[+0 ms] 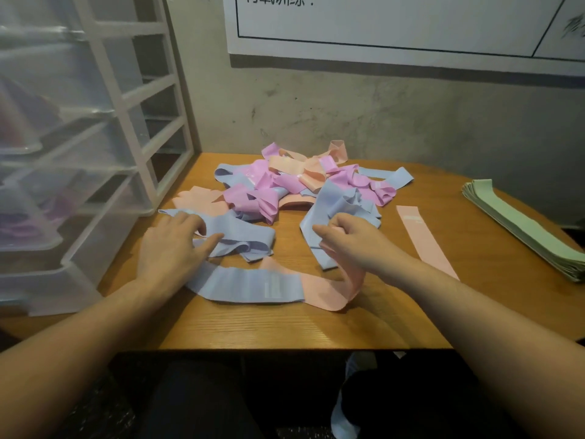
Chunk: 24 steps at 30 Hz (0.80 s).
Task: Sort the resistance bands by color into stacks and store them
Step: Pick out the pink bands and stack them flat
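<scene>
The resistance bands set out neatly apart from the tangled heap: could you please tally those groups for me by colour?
Pale green flat rubber band stack: 1
Peach flat rubber band lying alone: 1
Blue groups: 0
Lilac-pink groups: 0
Total: 2 neat groups. The blue, lilac-pink and peach bands in the tangled heap overlap too much to count.

Matt, smooth elastic bands (285, 191) lie on a grained wooden table (411, 312) beside translucent plastic drawers (47, 191).
</scene>
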Each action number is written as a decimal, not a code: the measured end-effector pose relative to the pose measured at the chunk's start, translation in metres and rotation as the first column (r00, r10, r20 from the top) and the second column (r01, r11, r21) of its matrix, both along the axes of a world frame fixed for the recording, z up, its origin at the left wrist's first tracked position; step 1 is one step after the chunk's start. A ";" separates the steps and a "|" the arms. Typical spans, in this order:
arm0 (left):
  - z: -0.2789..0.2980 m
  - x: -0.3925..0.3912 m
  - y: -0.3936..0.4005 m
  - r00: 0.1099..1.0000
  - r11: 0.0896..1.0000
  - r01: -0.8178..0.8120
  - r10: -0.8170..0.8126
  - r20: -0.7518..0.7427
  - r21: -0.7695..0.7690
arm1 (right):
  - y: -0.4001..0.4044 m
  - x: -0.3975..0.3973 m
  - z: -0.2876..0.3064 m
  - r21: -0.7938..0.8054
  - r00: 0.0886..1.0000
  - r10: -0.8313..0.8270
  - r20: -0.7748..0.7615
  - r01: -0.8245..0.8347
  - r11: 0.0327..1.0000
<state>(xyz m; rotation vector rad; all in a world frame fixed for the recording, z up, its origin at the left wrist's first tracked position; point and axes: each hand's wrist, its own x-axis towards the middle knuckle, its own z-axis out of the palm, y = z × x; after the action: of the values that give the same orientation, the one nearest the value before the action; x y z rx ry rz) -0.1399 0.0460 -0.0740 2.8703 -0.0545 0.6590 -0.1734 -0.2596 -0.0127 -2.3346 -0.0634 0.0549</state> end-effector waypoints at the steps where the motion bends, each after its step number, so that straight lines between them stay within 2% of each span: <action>1: 0.001 -0.001 -0.005 1.000 1.000 0.023 -0.023 0.005 -0.001 | -0.001 -0.002 0.003 0.039 1.000 -0.014 -0.020 0.014 0.999; 5: 0.015 -0.016 -0.035 0.983 0.969 0.178 -0.183 -0.015 -0.173 | -0.007 -0.016 0.022 0.236 0.997 -0.048 -0.052 0.059 0.970; 10: 0.046 -0.042 -0.087 0.887 0.839 0.418 -0.460 -0.043 -0.349 | -0.015 -0.036 0.047 0.384 0.997 -0.074 0.001 0.068 0.921; 12: 0.061 -0.055 -0.109 0.822 0.755 0.484 -0.565 -0.066 -0.442 | -0.020 -0.044 0.059 0.430 0.995 -0.088 0.036 0.065 0.900; 15: 0.084 -0.074 -0.141 0.703 0.536 0.472 -0.708 -0.068 -0.700 | -0.029 -0.057 0.077 0.484 0.997 -0.057 0.059 0.021 0.875; 17: 0.093 -0.080 -0.158 0.687 0.428 0.458 -0.727 0.005 -0.779 | -0.036 -0.063 0.083 0.486 0.997 -0.039 0.072 -0.001 0.874; 24: 0.115 -0.082 -0.185 0.746 0.345 0.490 -0.641 0.181 -0.800 | -0.059 -0.079 0.100 0.604 0.998 -0.028 0.059 -0.014 0.797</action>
<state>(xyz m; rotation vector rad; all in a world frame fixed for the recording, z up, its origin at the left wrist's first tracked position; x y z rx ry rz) -0.2218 -0.1392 0.0406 1.7587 -0.5605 0.1759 -0.2527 -0.3182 0.0877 -1.6873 -0.0900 -0.0421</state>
